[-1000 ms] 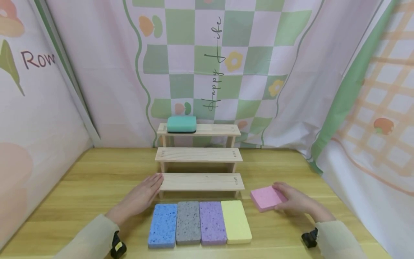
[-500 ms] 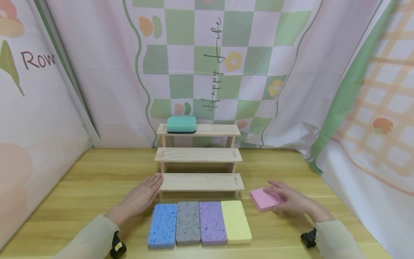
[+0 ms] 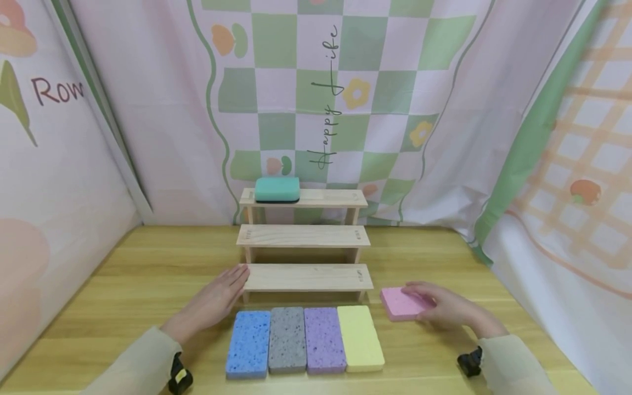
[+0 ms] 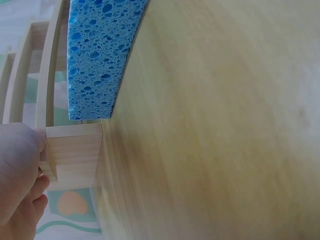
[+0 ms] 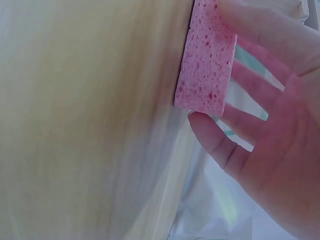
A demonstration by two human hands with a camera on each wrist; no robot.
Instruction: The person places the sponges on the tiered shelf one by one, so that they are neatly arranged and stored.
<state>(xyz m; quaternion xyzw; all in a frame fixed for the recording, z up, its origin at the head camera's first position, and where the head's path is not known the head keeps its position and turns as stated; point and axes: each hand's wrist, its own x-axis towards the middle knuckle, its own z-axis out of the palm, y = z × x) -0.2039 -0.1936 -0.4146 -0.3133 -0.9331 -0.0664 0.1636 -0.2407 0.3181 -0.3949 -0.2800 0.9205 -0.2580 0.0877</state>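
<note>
My left hand [image 3: 215, 298] holds the left end of the lowest step of a wooden three-tier stand [image 3: 307, 277]. In the left wrist view its thumb and curled fingers lie about that step's corner. To the right of the stand, a pink sponge [image 3: 402, 303] lies flat on the table. My right hand [image 3: 451, 308] grips its right part, with the thumb at the near edge and fingers over the top. The right wrist view shows one fingertip against the pink sponge's end. A teal sponge [image 3: 277, 189] with a dark underside sits at the left of the top step.
Side by side in front of the stand lie a blue sponge [image 3: 249, 344], a grey sponge [image 3: 288, 340], a purple sponge [image 3: 325, 340] and a yellow sponge [image 3: 360, 338]. Printed curtains [image 3: 444, 181] enclose the wooden table [image 3: 148, 263] at the back and sides.
The right fingers have moved from the pink sponge's far edge onto its top. The pink sponge has turned slightly straighter and shifted a little left. The left hand has stayed put.
</note>
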